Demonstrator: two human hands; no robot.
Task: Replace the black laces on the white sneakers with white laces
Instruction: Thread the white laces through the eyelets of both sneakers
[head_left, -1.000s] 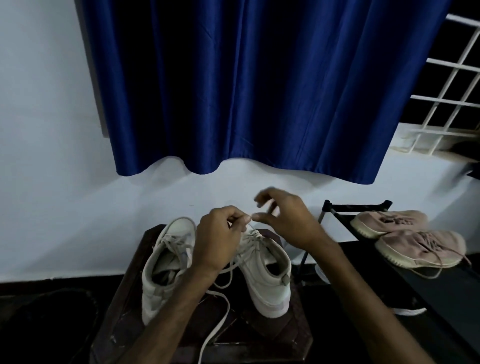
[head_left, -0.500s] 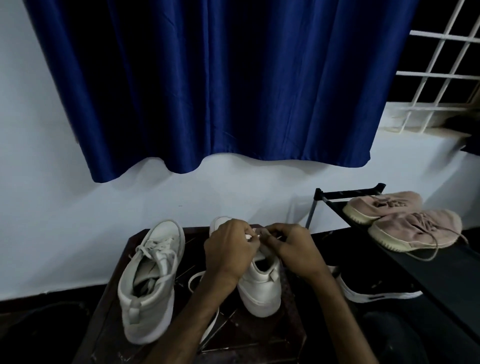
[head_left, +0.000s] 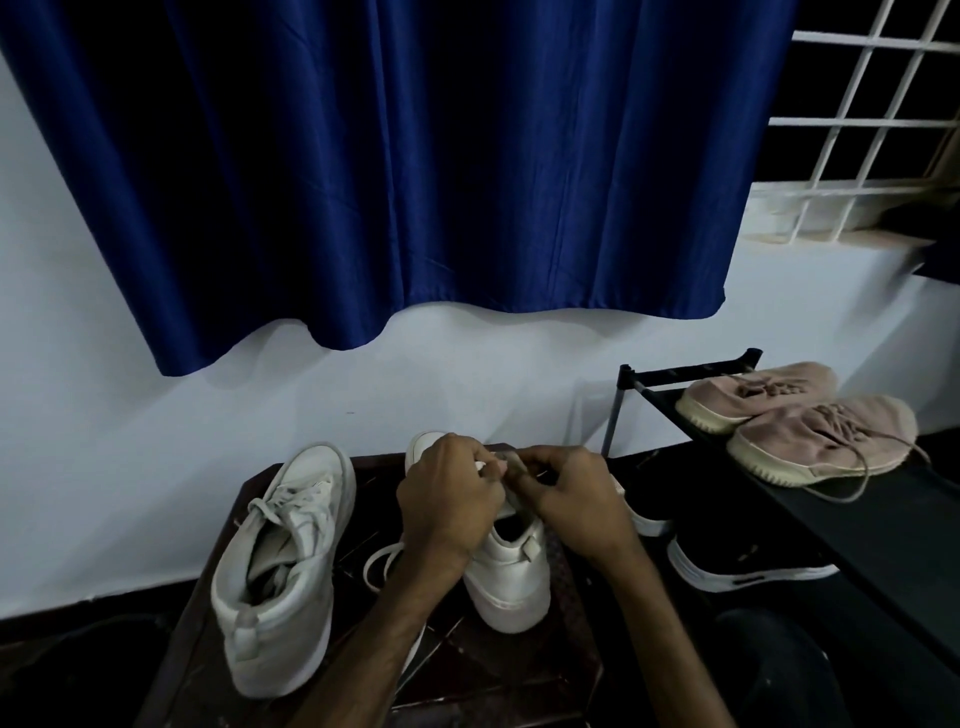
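- Head view: 1 second ago both hands were raised above the sneaker, drawing a lace end upward. Now the left hand (head_left: 447, 499) and right hand (head_left: 576, 499) have come down and meet over the near sneaker (head_left: 511, 571).
- Grip: the fingers of both hands are curled, and their tips are pinched together on a pale bit of the white lace (head_left: 370, 564) at the shoe's upper eyelets. Exactly which eyelet cannot be told, since the hands cover it.
- A slack loop of that lace lies on the dark stool (head_left: 493, 670), just left of the shoe and under the left wrist.
- Task's things: the near sneaker stands upright on the stool with its heel toward the camera. The other sneaker (head_left: 280, 566) stands beside it to the left, already carrying pale laces and untouched.
- Meaning: the pull-through looks finished and the work has gone back to the eyelets, so I judge that lacing shoe 2 is near its top. No black lace shows anywhere.
- Off to the right, a pair of pink shoes (head_left: 810, 431) sits on a black rack (head_left: 691, 371), apart from the work.
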